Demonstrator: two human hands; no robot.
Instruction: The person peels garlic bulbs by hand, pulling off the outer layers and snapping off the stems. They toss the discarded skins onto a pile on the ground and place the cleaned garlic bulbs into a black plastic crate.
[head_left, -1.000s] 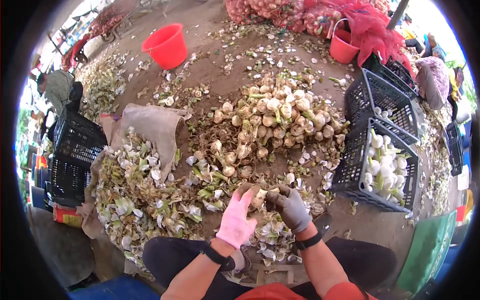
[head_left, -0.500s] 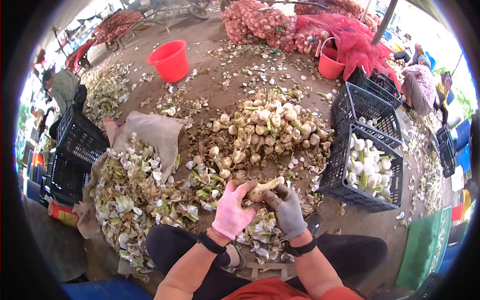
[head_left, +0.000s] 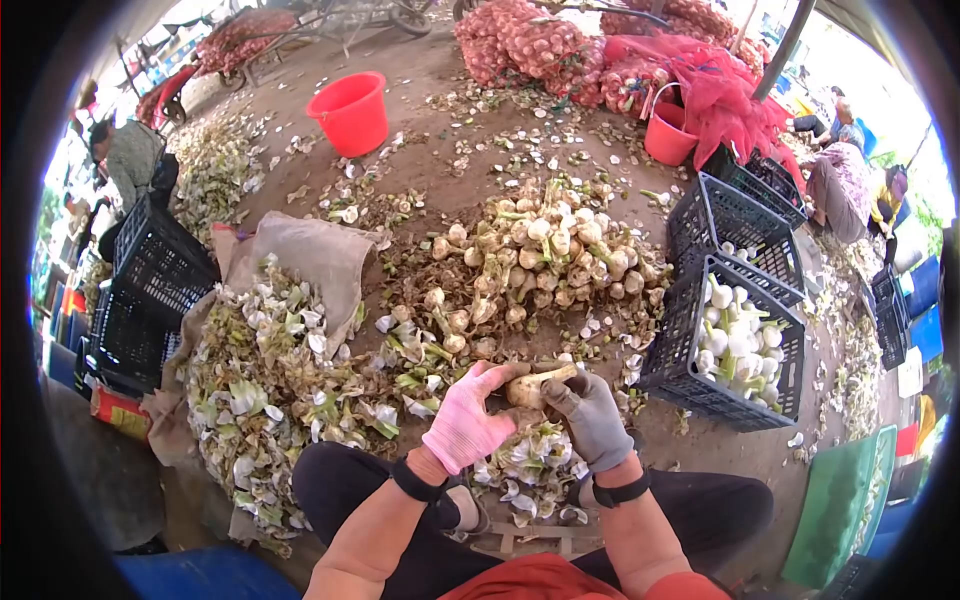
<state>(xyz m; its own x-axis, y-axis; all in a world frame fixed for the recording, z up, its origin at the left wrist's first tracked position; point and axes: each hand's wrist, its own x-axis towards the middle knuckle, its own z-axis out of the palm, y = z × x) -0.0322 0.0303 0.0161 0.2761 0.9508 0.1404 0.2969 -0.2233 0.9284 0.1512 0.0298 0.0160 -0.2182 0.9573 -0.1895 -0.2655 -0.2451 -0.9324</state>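
A round, cream-and-brown garlic bulb (head_left: 524,392) with a thick pale stalk is held at near centre, above a small pile of papery peelings (head_left: 527,465). Its long axis is laid crosswise, the rounded end turned left and the stalk pointed right and slightly far. The rounded end is gripped by the curled fingers and thumb of the pink-gloved left hand (head_left: 468,420); the stalk side is pinched by the grey-gloved right hand (head_left: 597,422). Beyond, a heap of rough, dirt-stained garlic (head_left: 545,245) is spread on bare brown earth (head_left: 430,80). At left, a broad white-and-green mound of scraps (head_left: 255,420) is banked against a limp beige cloth (head_left: 300,255). At right, smooth white bulbs (head_left: 740,345) are packed in a black perforated plastic crate (head_left: 700,395). Farther off, a red plastic bucket (head_left: 352,120) is seen, with bulging red mesh sacks (head_left: 540,50) piled at the far side.
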